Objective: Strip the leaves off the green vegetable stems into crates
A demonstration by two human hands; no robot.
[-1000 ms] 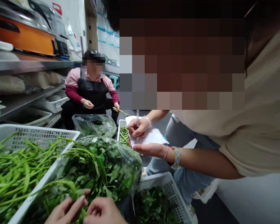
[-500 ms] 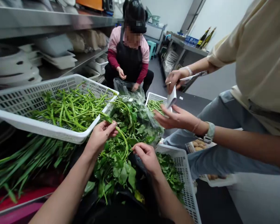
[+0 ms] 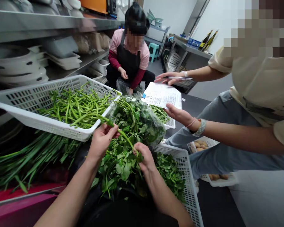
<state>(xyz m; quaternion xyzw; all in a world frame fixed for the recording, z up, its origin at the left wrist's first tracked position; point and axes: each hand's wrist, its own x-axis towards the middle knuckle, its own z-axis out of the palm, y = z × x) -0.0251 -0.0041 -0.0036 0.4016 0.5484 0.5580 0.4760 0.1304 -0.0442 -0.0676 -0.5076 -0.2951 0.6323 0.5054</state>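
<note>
Green stem (image 3: 126,137) reaches over leafy greens (image 3: 120,160), beside the white basket (image 3: 47,125); left hand (image 3: 101,138) and right hand (image 3: 145,159) each clamp a grip on it, spaced along its length, probably to steady it.

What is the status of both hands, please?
Left hand and right hand: both closed on green stem. Leafy greens directly beneath. Co-worker's paper ahead, apart from stem.
</note>
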